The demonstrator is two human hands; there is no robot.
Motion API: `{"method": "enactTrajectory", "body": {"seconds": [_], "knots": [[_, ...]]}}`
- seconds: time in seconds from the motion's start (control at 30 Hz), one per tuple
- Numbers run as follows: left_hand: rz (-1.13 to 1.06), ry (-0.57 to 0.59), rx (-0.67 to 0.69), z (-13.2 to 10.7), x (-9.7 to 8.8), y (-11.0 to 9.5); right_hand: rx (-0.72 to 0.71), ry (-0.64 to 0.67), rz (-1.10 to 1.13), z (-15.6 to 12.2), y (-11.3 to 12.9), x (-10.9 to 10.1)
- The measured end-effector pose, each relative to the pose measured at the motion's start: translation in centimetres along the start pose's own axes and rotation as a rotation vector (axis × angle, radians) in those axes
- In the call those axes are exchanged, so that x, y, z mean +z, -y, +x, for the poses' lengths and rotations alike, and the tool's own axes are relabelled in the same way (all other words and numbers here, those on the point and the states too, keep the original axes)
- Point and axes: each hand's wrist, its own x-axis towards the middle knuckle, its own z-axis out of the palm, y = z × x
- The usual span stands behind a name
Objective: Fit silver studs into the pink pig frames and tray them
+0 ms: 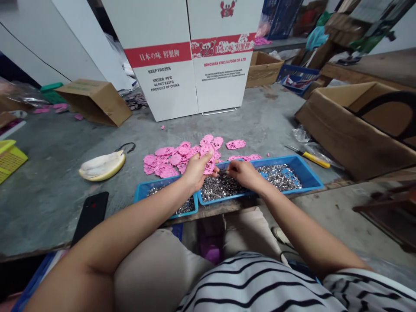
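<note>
My left hand pinches a flat pink openwork piece, thumb on its face, above the edge of the trays. To its right, my right hand has its fingers drawn together low over a long blue tray of small shiny metal parts. Whether those fingertips hold a part is hidden. A smaller blue tray with similar metal bits sits under my left forearm. Behind the hands lies a loose heap of pink pieces, with a few more pink pieces to the right.
A tall white printed carton stands at the back. On the left are a pale yellow-rimmed, peel-like object, a black phone and an open cardboard box. A yellow-handled screwdriver and a large cardboard box are right.
</note>
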Motion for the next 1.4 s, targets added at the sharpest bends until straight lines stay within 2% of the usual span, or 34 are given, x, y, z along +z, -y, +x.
{"method": "enactTrajectory", "body": {"seconds": [0.13, 0.23, 0.33, 0.6, 0.8, 1.13, 1.23, 1.4], "knots": [[0.045, 0.095, -0.046, -0.1, 0.1, 0.2, 0.002, -0.085, 0.401, 0.2, -0.7, 0.2], [0.098, 0.087, -0.061, -0.2, 0.3, 0.3, -0.049, -0.145, 0.668, -0.1, -0.8, 0.2], [0.132, 0.079, -0.094, -0.4, 0.4, 0.4, -0.075, -0.182, 0.797, -0.4, -0.5, 0.1], [0.118, 0.093, -0.081, -0.4, 0.5, 0.5, -0.055, -0.2, 0.739, -0.4, -0.3, 0.2], [0.151, 0.118, -0.091, -0.2, 0.6, 0.9, -0.011, -0.166, 0.695, -0.4, -0.2, 0.2], [0.141, 0.141, -0.048, -0.2, 0.8, 1.2, -0.064, -0.227, 0.71, -0.5, 0.5, 0.5], [0.137, 0.114, -0.008, -0.4, 0.9, 1.2, -0.039, -0.231, 0.749, -0.6, 1.1, 0.6], [0.155, 0.084, 0.076, -0.5, 1.0, 0.9, 0.033, -0.138, 0.906, -1.0, 1.8, 0.2]]}}
